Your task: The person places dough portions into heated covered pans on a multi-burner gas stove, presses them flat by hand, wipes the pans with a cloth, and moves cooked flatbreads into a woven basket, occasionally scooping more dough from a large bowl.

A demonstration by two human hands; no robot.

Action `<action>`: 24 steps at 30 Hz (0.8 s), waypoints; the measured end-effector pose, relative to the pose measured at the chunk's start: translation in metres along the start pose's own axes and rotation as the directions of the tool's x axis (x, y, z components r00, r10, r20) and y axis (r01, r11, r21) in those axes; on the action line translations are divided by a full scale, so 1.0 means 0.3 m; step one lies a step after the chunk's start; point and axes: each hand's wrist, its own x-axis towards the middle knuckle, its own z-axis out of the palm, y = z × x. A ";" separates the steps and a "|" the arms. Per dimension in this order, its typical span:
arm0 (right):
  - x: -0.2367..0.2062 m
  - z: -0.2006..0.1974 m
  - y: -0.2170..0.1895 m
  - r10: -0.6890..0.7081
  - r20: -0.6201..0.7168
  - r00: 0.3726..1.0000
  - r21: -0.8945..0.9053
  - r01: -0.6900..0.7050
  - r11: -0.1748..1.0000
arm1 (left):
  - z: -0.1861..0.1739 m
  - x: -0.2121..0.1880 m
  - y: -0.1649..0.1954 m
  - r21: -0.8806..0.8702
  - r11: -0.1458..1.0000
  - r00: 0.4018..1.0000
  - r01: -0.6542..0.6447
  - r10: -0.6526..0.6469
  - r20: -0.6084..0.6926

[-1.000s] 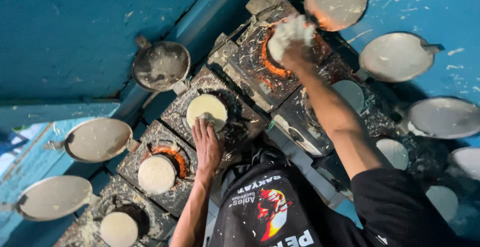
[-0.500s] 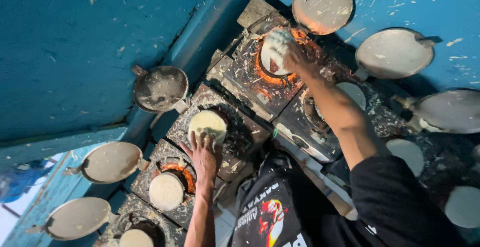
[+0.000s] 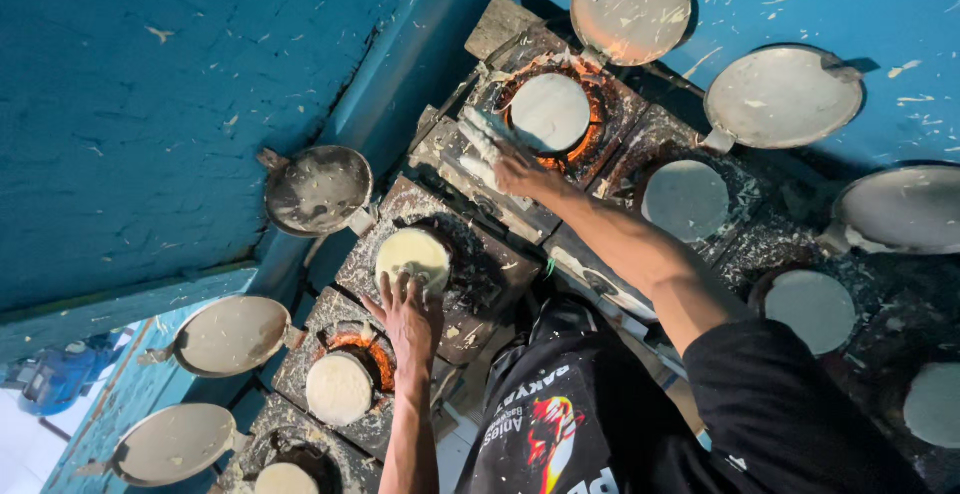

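— On the far burner (image 3: 560, 104), what's different from a moment ago?

— The right hand (image 3: 510, 169) was over the white disc (image 3: 548, 112) there. It has slid off to the left and now lies on the burner's spattered edge, so the disc sits uncovered in the glowing orange ring.

— And its fingers?

— Stretched out straight, caked in white batter (image 3: 478, 144), gripping nothing that I can see.

— The left hand (image 3: 408, 316)?

— It has stayed put – fingers spread flat, tips touching the near edge of the yellowish disc (image 3: 412, 254) in the middle burner. It holds nothing either.

— What else is around?

— More white discs sit in burners to the right (image 3: 686, 199) and near left (image 3: 338, 389). Round metal lids stand open against the blue wall (image 3: 150, 104): one above the far burner (image 3: 630, 4), one to its right (image 3: 782, 97), one left of the yellowish disc (image 3: 318, 189).

— Anything in the way?

— The lids are swung back clear of both hands. The hot ring lies just beside the right fingers, and crusted batter covers the bench (image 3: 480, 264) between the burners.
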 end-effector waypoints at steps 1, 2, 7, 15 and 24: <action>0.006 0.010 0.003 0.011 -0.023 1.000 0.060 -0.010 0.998 | 0.000 -0.004 0.003 -0.004 1.000 1.000 -0.001 0.001 0.010; 0.010 0.019 0.010 0.021 -0.041 0.999 0.117 -0.017 0.993 | 0.002 -0.009 0.004 -0.006 1.000 1.000 -0.002 0.002 0.019; -0.020 -0.036 0.133 0.400 -0.156 0.903 0.658 -0.206 0.724 | 0.008 -0.038 -0.015 -0.037 0.996 0.997 -0.076 0.077 0.028; -0.261 -0.141 0.122 0.411 -0.030 0.911 0.915 0.191 -0.357 | -0.029 -0.027 -0.093 -0.435 0.899 0.998 -0.050 0.036 -0.042; -0.472 -0.023 -0.204 0.192 0.179 0.965 0.806 -0.032 -0.591 | -0.104 0.013 -0.276 -0.970 0.125 0.932 0.209 -0.325 0.159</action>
